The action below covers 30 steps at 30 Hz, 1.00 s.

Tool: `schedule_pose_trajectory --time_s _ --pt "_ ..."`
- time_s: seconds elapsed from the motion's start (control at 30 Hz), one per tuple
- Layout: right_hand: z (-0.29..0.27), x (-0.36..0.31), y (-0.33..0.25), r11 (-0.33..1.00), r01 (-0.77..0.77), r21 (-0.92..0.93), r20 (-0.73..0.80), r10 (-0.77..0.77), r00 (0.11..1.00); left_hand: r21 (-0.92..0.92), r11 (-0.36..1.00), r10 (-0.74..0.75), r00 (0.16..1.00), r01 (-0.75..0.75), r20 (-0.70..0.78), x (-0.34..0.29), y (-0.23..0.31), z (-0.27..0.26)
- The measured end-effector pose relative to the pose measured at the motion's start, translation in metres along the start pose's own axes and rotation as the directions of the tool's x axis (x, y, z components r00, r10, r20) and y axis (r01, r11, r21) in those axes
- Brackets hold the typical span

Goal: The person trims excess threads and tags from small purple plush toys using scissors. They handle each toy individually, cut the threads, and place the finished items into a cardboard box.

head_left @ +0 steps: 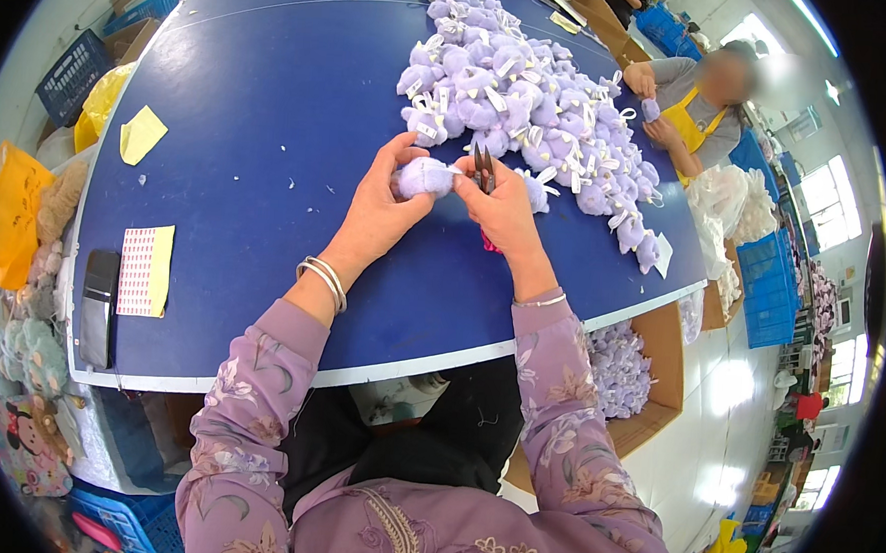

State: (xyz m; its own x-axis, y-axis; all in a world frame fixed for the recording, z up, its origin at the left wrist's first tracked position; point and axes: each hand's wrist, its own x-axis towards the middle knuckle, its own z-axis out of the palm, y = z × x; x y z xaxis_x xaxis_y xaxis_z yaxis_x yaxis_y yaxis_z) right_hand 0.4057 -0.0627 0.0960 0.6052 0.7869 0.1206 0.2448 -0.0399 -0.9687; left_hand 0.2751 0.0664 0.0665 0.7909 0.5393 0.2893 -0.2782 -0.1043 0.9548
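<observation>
My left hand (385, 195) is closed round a small, fluffy lilac plush piece (426, 179), its thumb and fingers on either side of it. My right hand (504, 206) keeps a pair of thread snips (484, 167) in its grip, dark blades pointing up and away from me; a bit of pink handle shows below the palm. The thumb and a fingertip of that hand also pinch the white end at the plush's right side. Just beyond both hands spreads a large heap of similar lilac plush pieces (503, 89), many with white tags or loops.
A blue-topped table (261, 117) lies before me. At its left are a yellow note (143, 135), a sticker sheet (143, 271) and a black phone-like case (99, 309). A cardboard box (664, 358) of plush stands below right. A co-worker in a yellow apron (686, 134) sits far right.
</observation>
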Motion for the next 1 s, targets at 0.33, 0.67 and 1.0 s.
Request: schedule_pose_trajectory --time_s 0.33,0.67,1.0 --pt "0.008 -0.003 -0.004 0.970 0.141 -0.199 -0.086 -0.161 0.983 0.009 0.999 -0.034 0.999 0.034 0.013 -0.001 -0.002 -0.002" --pt "0.013 -0.006 -0.012 0.836 0.386 -0.390 -0.006 -0.422 0.907 0.286 0.958 0.043 0.999 -0.032 -0.033 -0.005 0.013 0.003" --pt "0.016 -0.008 -0.012 0.844 0.302 -0.444 -0.057 -0.363 0.930 0.335 0.939 0.089 0.995 -0.072 -0.038 -0.004 0.005 0.001"
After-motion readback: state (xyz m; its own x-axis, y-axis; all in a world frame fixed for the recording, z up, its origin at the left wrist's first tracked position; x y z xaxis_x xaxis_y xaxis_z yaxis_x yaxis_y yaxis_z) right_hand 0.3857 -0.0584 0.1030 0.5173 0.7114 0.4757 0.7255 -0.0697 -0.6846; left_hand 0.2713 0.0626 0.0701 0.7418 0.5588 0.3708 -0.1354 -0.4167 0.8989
